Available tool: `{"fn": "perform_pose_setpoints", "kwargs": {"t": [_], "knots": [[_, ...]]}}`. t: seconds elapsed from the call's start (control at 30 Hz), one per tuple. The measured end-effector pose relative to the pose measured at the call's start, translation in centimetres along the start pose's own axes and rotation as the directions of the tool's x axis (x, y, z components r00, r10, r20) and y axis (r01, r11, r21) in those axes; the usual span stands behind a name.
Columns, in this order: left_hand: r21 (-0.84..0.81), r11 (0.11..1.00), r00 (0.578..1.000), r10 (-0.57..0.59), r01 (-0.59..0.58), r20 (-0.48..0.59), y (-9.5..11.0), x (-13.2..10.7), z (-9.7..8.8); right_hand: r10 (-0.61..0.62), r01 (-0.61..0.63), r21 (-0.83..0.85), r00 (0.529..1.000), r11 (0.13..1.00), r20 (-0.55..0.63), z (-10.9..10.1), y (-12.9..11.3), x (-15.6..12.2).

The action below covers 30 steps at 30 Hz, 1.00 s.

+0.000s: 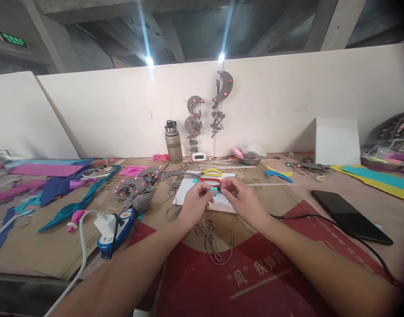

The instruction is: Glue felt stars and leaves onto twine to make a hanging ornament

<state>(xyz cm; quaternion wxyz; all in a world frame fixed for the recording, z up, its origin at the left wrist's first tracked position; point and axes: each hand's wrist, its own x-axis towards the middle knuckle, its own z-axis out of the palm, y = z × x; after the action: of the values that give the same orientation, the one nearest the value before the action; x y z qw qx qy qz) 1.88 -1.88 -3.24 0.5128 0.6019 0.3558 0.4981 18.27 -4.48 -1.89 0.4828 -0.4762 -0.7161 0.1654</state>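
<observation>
My left hand [194,199] and my right hand [239,197] meet over a white sheet [185,192] in the middle of the table. Together they pinch a small teal felt piece [214,190] between their fingertips. Both hands have fingers closed on it. Just behind the hands lie red-handled scissors [210,180] and yellow-handled scissors [211,172]. A tangle of grey cord [211,240] lies on the red mat under my wrists.
A blue glue gun [118,226] with white plug and cable lies at left beside coloured felt scraps [61,187]. A black phone [350,215] with cable is at right. A bottle [173,141], small clock and hanging grey moon ornaments [222,101] stand at the back wall.
</observation>
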Motion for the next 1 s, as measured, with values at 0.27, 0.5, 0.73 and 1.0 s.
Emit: {"fn": "perform_pose_setpoints", "kwargs": {"t": [0.27, 0.5, 0.73, 1.0], "knots": [[-0.168, 0.981, 0.993, -0.108, 0.099, -0.042, -0.4, -1.5, 0.9, -0.012, 0.009, -0.059, 0.999, 0.998, -0.043, -0.4, 0.5, -0.3], [-0.212, 0.966, 0.979, -0.175, 0.15, -0.103, -0.2, -1.7, 0.9, 0.022, -0.024, -0.067, 0.999, 0.997, -0.025, 0.2, 1.2, -0.5], [-0.132, 0.987, 0.988, -0.111, 0.096, -0.112, -0.4, -1.6, 0.6, -0.006, -0.002, -0.106, 0.997, 0.994, -0.078, -1.1, 0.6, 0.3], [-0.117, 0.993, 0.989, 0.008, -0.025, -0.144, -1.1, -0.7, 0.2, 0.074, -0.029, -0.348, 0.99, 0.937, 0.118, -3.2, -1.5, 0.8]]}}
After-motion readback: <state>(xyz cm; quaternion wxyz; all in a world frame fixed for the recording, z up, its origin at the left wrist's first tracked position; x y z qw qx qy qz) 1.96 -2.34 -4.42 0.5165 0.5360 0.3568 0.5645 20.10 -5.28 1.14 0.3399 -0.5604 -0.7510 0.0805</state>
